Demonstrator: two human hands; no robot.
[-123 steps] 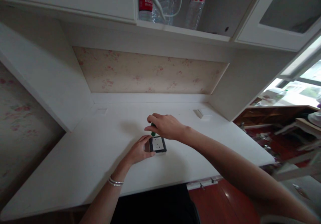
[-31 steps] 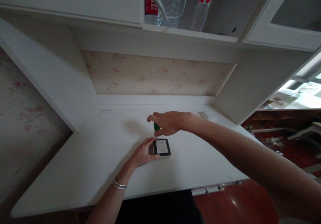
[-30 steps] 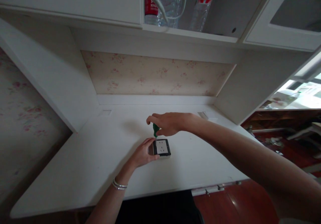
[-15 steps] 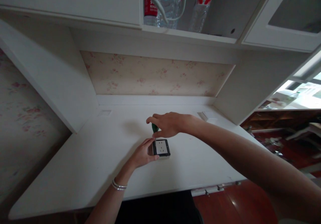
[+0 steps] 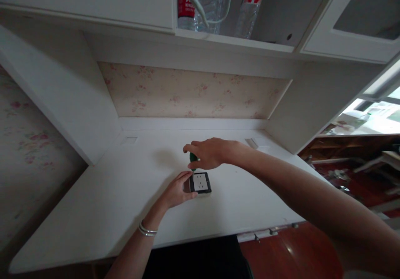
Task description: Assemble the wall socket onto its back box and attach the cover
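Note:
A wall socket [image 5: 200, 182] with a white face and black frame lies face up on the white desk [image 5: 131, 204]. My left hand [image 5: 177, 190] grips the socket's left side, thumb at the near edge and fingers at the far left corner. Above that corner, my right hand [image 5: 210, 154] has its fingers closed round the green handle of a screwdriver [image 5: 193, 158]. The screwdriver stands about upright, its shaft pointing down at the frame's left part. Whether the tip sits in a screw is too small to tell.
Overhead, an open cabinet shelf [image 5: 218, 37] holds several plastic bottles [image 5: 250, 8], and a white cable [image 5: 195, 1] hangs in front. Side panels [image 5: 71, 91] bound the desk left and right. A small white plate [image 5: 256, 144] lies at the back right.
The right-hand fingers have shifted slightly around the screwdriver handle, showing more of the green. My left hand still holds the socket in place. The view has moved a little.

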